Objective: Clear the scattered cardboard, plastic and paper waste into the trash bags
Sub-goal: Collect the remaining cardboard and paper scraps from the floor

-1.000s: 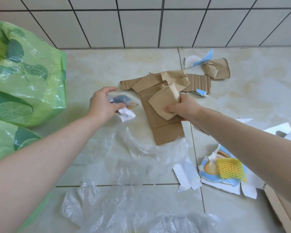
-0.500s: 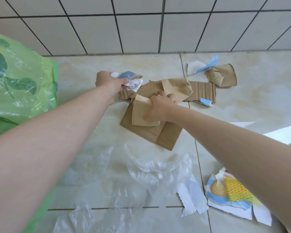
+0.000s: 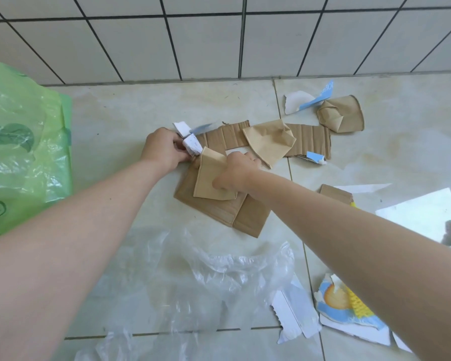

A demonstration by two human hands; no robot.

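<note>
My left hand (image 3: 164,148) is shut on crumpled white and blue paper scraps (image 3: 190,142) just above the floor. My right hand (image 3: 236,171) grips a flattened brown paper cup (image 3: 207,178) together with the brown cardboard piece (image 3: 232,212) beneath it. The two hands almost touch. Behind them lie a corrugated cardboard strip (image 3: 310,138) and another flattened brown cup (image 3: 270,140). A green leaf-print trash bag (image 3: 24,152) stands at the left.
A crushed brown cup (image 3: 341,114) and a white and blue paper scrap (image 3: 306,100) lie near the tiled wall. Clear plastic film (image 3: 219,277) spreads across the near floor. Torn white card (image 3: 294,316) and a printed wrapper with yellow foam net (image 3: 349,306) lie at the lower right.
My left hand picked the paper scraps off the floor and carried them toward the cardboard. My right hand slid the cup and cardboard piece leftward until the hands met.
</note>
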